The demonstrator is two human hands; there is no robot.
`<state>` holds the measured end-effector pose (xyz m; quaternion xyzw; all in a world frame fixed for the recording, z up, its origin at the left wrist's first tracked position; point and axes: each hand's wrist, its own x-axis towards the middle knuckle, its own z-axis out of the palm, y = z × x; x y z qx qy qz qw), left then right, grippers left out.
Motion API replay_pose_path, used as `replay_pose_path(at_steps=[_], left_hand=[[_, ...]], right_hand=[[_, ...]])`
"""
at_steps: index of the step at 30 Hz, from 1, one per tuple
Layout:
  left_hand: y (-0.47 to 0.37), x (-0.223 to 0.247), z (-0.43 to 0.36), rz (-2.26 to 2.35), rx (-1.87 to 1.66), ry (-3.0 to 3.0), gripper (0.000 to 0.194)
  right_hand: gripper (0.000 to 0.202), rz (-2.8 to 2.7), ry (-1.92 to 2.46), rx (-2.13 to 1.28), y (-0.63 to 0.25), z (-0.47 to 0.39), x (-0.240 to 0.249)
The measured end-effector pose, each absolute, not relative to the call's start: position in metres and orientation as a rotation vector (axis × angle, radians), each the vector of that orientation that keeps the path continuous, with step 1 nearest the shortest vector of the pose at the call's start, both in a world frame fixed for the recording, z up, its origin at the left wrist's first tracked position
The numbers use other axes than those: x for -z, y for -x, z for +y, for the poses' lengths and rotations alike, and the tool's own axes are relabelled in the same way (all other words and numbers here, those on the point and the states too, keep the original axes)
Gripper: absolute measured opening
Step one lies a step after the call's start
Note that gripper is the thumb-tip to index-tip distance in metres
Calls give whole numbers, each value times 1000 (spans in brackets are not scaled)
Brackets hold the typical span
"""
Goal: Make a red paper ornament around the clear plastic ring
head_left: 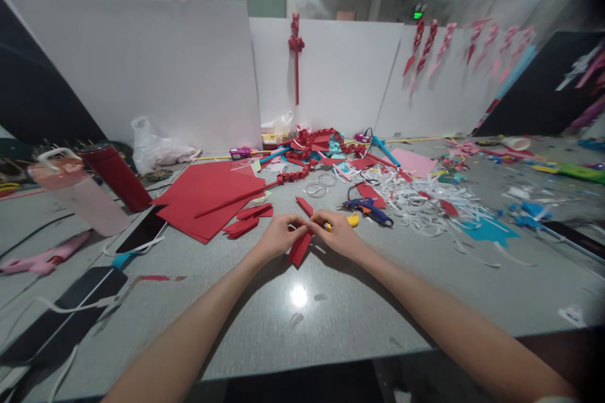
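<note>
Between my two hands is a folded red paper strip (pixel 299 250), pinched near its middle. One end points toward me, the other away. My left hand (pixel 282 234) has its thumb and forefinger closed on the strip from the left. From the right, my right hand (pixel 336 232) pinches it at nearly the same spot, the fingertips almost meeting. Left of my hands lies a small pile of folded red paper pieces (pixel 246 221). A blue glue gun (pixel 368 209) rests just right of my right hand, beside a yellow object (pixel 352 220) partly hidden by that hand.
Large red paper sheets (pixel 208 189) lie left, near a pink bottle (pixel 80 195) and a red flask (pixel 116 176). White paper scraps (pixel 420 195) heap on the right. Red twisted paper (pixel 297 44) hangs on the white board (pixel 340 75). A pink glue gun (pixel 47 255) lies far left.
</note>
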<state>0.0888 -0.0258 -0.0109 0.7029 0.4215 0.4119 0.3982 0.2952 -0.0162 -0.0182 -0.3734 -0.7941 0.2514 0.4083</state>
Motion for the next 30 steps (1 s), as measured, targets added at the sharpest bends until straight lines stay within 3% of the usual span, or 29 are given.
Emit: replay_pose_path(at_steps=[8,21,30], left_hand=[[-88,20,-19,1020,-1037,-1703,34],[-85,17,-20,1036,-1000,-1734,34],[-81,30,-8,1140,-1243,-1317,48]], right_hand=[[34,-1949,968,-560,-293,-17,20],[34,-2070,938,-785,-300,-10,23],[35,-1669,997,-819,-295,-6,23]])
